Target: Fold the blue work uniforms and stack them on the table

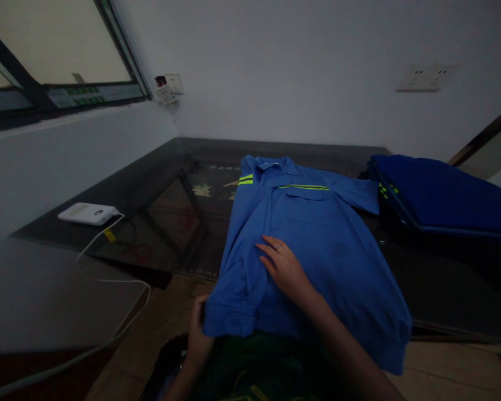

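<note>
A blue work shirt (317,239) with yellow-green stripes lies spread on a dark glass table, its collar toward the wall. One sleeve, on the left side, is folded down along the front so that its cuff hangs at the near table edge. My left hand (200,320) is closed around the outer edge of that cuff, fingers partly hidden behind the cloth. Flat on the shirt front rests my right hand (281,264), fingers stretched out and spread, with a ring on one finger. The shirt's lower hem reaches over the near edge, close to my body.
A stack of folded darker blue garments (455,195) sits on the table (150,167) at the right. At the left lies a white device (87,213) with a white cable (108,280) hanging to the floor. Wall sockets (426,78) and a window frame (96,94) are behind.
</note>
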Demonstrator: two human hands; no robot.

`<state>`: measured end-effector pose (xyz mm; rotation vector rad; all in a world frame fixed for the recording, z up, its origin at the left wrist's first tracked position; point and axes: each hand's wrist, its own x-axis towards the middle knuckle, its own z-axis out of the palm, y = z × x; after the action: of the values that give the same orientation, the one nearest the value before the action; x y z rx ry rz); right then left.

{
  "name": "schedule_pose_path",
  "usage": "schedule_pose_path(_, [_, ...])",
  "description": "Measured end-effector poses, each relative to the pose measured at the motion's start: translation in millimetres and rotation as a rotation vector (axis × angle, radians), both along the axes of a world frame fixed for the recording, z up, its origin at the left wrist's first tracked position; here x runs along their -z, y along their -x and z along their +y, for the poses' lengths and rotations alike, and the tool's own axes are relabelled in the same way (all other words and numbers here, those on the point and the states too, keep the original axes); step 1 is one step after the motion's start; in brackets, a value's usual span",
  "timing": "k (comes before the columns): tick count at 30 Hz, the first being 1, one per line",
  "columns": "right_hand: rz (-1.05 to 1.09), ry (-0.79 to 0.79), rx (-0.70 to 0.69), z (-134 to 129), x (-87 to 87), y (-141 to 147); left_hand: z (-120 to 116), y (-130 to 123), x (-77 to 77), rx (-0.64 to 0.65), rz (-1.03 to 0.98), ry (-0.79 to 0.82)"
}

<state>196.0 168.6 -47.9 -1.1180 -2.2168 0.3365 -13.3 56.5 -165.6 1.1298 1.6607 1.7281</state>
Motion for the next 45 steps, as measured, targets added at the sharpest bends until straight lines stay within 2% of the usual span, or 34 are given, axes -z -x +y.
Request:
schedule_pose_path(4, [-0.042,0.007,0.013,0.6,5.4,-0.9,-27.2,0.9,2.0,-0.067,-0.064,-0.044])
schedule_pose_path(7, [-0.052,0.0,0.023,-0.4,4.1,-1.3,-36.9,-1.1,5.5,-0.085,-0.13,-0.04])
schedule_pose_path(14, [-0.051,-0.004,0.014,1.3,6.5,-1.5,-30.2,-7.5,11.7,-0.033,-0.229,0.011])
schedule_pose_path(19, [0.064,-0.005,-0.006,1.4,5.1,-1.3,-24.6,-9.8,10.7,0.052,-0.123,-0.026])
schedule_pose_path(23, [0.289,0.019,-0.058,-23.0,-10.3,-8.3,-23.0,-7.5,5.2,0.089,-0.008,-0.029])
schedule_pose_path(25, [0.348,0.132,-0.121,-46.3,-17.0,-15.7,-22.7,-7.1,1.8,0.084,0.002,-0.013])
schedule_pose_path(27, [0.326,0.31,-0.17,-71.8,-17.7,-23.1,-22.9,-7.3,-0.7,0.065,-0.009,-0.013])
schedule_pose_path(30, [0.206,0.538,-0.213,-101.7,-5.1,-26.3,-24.5,-7.4,-1.7,0.055,-0.011,-0.026])
schedule_pose_path(33, [0.158,0.634,-0.258,-112.3,15.3,-15.8,-27.0,-8.5,-2.4,0.043,0.016,-0.026])
schedule_pose_path(39, [0.348,0.614,-0.134,-104.8,42.7,8.9,-29.2,-21.5,-13.1,-0.049,0.142,-0.033])
schedule_pose_path(42, [0.439,0.592,-0.064,-105.5,46.8,10.1,-27.2,-25.4,-15.9,-0.054,0.145,-0.037])
schedule_pose_path(45, [0.37,0.523,-0.011,-109.1,45.8,9.4,-24.3,-25.5,-15.4,-0.04,0.092,-0.053])
